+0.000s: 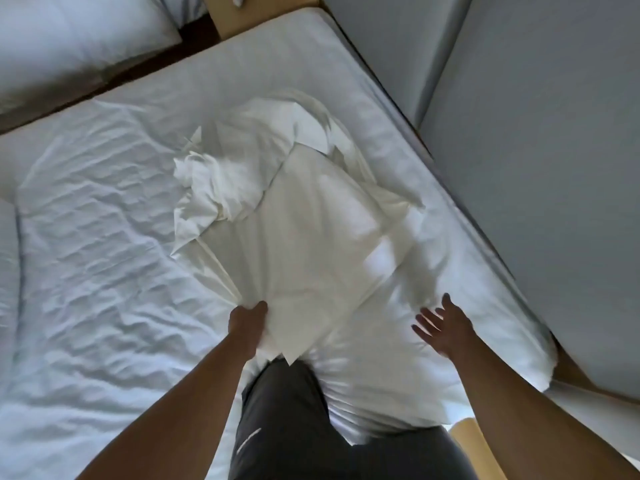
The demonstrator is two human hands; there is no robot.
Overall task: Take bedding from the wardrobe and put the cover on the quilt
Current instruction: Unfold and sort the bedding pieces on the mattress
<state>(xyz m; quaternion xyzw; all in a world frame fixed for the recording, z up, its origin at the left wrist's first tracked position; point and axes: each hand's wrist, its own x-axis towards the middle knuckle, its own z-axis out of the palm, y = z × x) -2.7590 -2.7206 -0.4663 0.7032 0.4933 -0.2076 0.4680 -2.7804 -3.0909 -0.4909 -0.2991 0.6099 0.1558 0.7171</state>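
Gripping the near edge of the white duvet cover, the left hand has its fingers and thumb curled round a bunch of the fabric, which puckers into tight pleats just above the knuckles. The cover stretches away from that hand toward the middle of the bed. Its nearer part is a flat, partly folded panel with one corner hanging down beside the left wrist. Its farther part is a crumpled heap, slightly blurred.

The right hand holds nothing. Its fingers are spread wide and nearly straight, palm turned toward the cover, and it sits just to the right of the folded panel, apart from the fabric. Whether it touches the bedding beneath cannot be told.

Under the cover lies the white quilt, wrinkled and spread across the mattress, reaching to both sides of the hands. A knee in dark grey trousers presses into the quilt between the two forearms, directly below the gripped edge. Grey padded panels run along the right side of the bed, and a second bed with a white pillow stands at the upper left.
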